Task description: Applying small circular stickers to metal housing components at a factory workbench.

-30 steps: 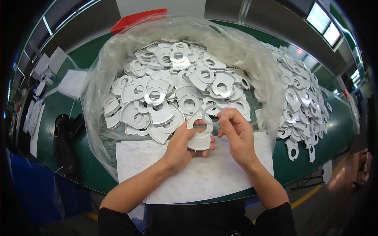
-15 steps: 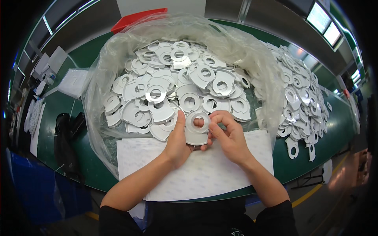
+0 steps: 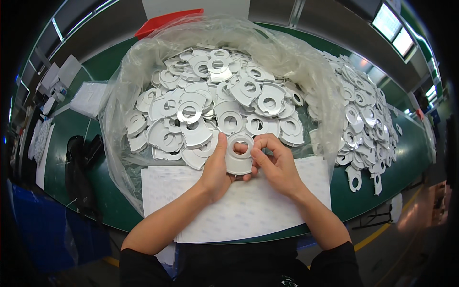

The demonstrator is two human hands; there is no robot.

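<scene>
Between my two hands is a white flat part with a round hole (image 3: 238, 165), held upright over the front edge of a heap. My left hand (image 3: 216, 174) grips its left side, thumb along the edge and fingers behind. My right hand (image 3: 274, 162) pinches the right rim with thumb and forefinger; a fingertip shows through the hole. Just beyond lies a large heap of similar white ring-shaped parts (image 3: 192, 109) in an open clear plastic bag (image 3: 129, 81). White paper sheets (image 3: 267, 213) lie beneath my hands.
A second pile of similar parts (image 3: 366, 122) lies at the right on the green table (image 3: 411, 153). A red bin (image 3: 167, 21) stands behind the bag. At the left are a folded plastic packet (image 3: 88, 100) and a black object (image 3: 80, 177).
Both hands keep hold of the white part in nearly the same place. The part has tilted slightly, so its face reflects the light differently.
</scene>
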